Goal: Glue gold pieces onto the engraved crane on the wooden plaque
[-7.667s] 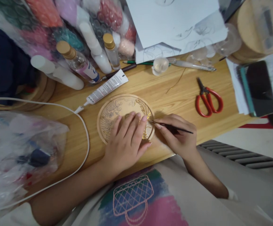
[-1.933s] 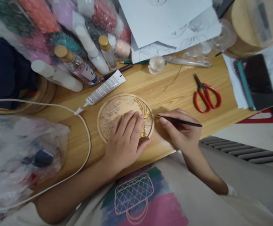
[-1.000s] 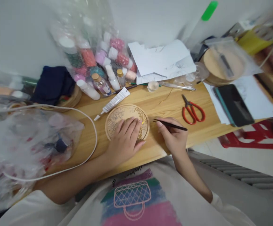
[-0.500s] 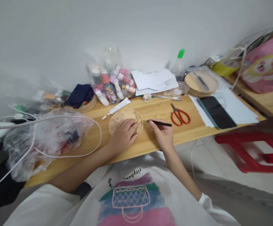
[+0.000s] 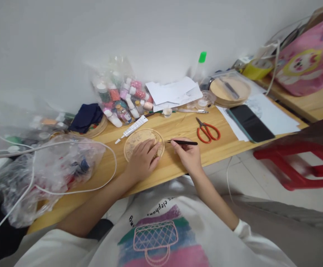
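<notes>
My left hand [image 5: 142,160] lies flat with its fingers spread over a round wooden disc [image 5: 133,139] that bears a fine pattern, covering its lower middle. Black tweezers [image 5: 185,142] are pinched in my right hand [image 5: 188,155], just right of the disc, their tips pointing left at its edge. Behind the disc lies a white tube [image 5: 135,126] with its narrow nozzle to the left. Orange-handled scissors [image 5: 208,132] rest to the right of my right hand.
Small bottles [image 5: 124,114], white papers [image 5: 175,92] and a shallow cup [image 5: 167,112] stand along the back. A phone [image 5: 250,123] lies right. Plastic bags [image 5: 55,159] and a white cable [image 5: 115,163] are left; a red stool [image 5: 297,163] stands below right.
The camera view has shifted, so the table things appear farther left. My left hand stays on the disc, and my right hand still holds the tweezers beside it.
</notes>
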A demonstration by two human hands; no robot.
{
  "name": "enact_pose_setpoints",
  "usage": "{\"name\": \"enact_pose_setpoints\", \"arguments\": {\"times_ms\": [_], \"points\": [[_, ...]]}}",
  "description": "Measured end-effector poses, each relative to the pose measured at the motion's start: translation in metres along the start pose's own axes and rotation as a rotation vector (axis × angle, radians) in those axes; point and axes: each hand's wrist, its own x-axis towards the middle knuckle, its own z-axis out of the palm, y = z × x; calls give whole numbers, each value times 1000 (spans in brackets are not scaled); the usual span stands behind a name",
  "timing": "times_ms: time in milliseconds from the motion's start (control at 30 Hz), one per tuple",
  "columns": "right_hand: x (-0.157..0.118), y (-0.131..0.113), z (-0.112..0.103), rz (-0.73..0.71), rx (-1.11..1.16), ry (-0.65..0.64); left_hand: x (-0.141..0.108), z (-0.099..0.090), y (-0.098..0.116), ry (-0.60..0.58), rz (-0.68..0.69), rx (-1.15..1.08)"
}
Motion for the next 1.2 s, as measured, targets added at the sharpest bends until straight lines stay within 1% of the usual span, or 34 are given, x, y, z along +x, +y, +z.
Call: {"name": "enact_pose_setpoints", "arguments": {"times_ms": [467,767,867,1033,1200], "points": [[-3,-12,0,36,47,13,-1,-4,3,0,0,11],[-5,-15,0,23,50,17,-2,-7,4,2,3,-7],[-6,-15,-1,11,46,10,-2,-8,5,-15,1,-4],[-7,-19,-3,23,20,-25,-2,-10,7,-27,8,27],[-10,-23,-6,-3,-77,-34,-2,-14,9,-35,8,17]]}}
